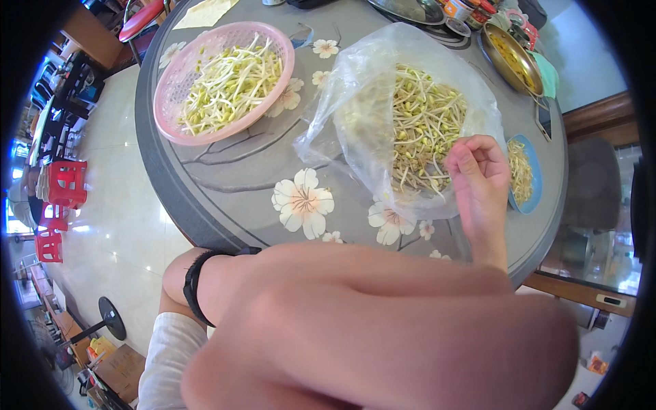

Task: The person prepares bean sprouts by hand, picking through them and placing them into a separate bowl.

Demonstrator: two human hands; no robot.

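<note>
My right hand (479, 166) is at the right edge of an open clear plastic bag (353, 113), its thumb and curled fingertips pinched together. I see nothing clearly between them. Yellow-headed soybean sprouts (425, 118) fill the bag's mouth, with browner roots towards the front. Left of the bag, a pink perforated plastic basket (166, 110) holds a heap of pale sprouts (230, 84). On a blue plate (533, 177) beyond my right hand lie thin root ends (519, 174). My left hand is out of view; bare skin, blurred and very close, crosses the lower picture.
The round table's grey cloth (246, 169) has printed flowers. Farther off are a metal pan of yellow food (512, 56), a phone (543, 119), lidded jars (480, 15) and a glass lid (410, 9). Red plastic stools (67, 183) stand on the tiled floor to the left.
</note>
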